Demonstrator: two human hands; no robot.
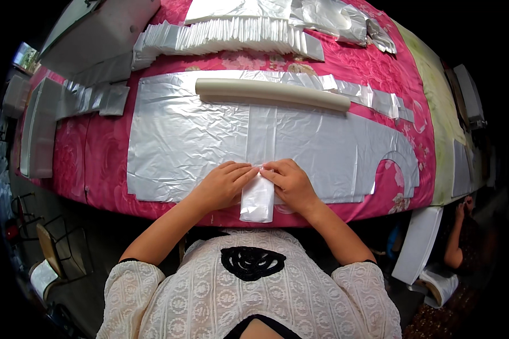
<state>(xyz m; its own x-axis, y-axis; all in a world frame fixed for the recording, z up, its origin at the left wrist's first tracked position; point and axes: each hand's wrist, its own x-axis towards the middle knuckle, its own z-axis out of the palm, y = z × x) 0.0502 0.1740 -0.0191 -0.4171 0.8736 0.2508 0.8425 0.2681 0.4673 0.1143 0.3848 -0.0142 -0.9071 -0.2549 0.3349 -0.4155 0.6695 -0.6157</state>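
My left hand (227, 182) and my right hand (291, 182) meet at the table's near edge. Between their closed fingertips is the upper end of a narrow, folded white plastic bag (257, 199). Its lower end points toward me. Beneath both hands lies a stack of flat, silvery plastic bags (175, 135), wrinkled at the left and with a curved cut-out at the right end. A lengthwise folded strip runs up the stack's middle from my fingertips. Across the far part of the stack rests a long beige tube (271, 94), touched by neither hand.
A long row of folded white bags (226, 37) stands at the back, beside more silvery plastic (331, 22). Folded pieces (373, 97) lie at the right. White boxes (99, 39) stand at the left on a pink flowered cloth (70, 152). Another person (461, 237) sits at right.
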